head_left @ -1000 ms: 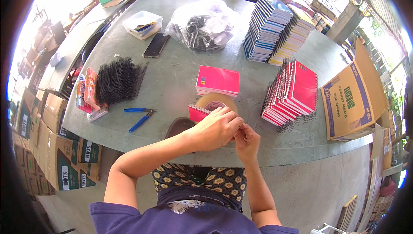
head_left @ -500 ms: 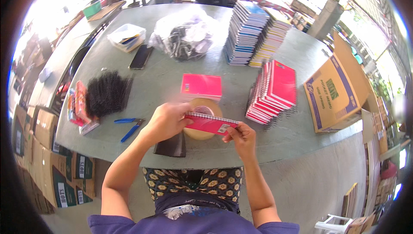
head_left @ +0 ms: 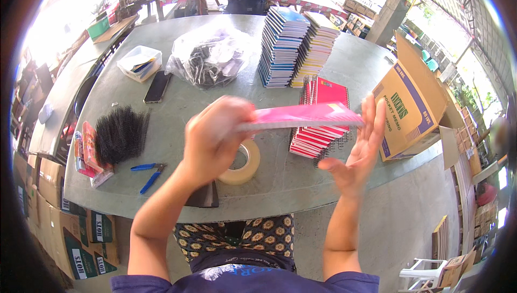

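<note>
Both hands above the table's near edge (head_left: pixel 269 204): left hand (head_left: pixel 215 134) gripping pink notebook (head_left: pixel 301 116), right hand (head_left: pixel 358 150) open.

The pink notebook (head_left: pixel 301 116) looked like glossy card. At six o'clock from it, the tape roll (head_left: pixel 241 163) was shiny translucent plastic. The table (head_left: pixel 226 99) was matt, rough grey concrete; the box (head_left: pixel 406 107) at three o'clock, plain cardboard.

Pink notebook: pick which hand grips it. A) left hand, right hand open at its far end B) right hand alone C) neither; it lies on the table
A: the left hand is closed around the pink notebook, while the right hand is open with fingers spread at its other end.
</note>
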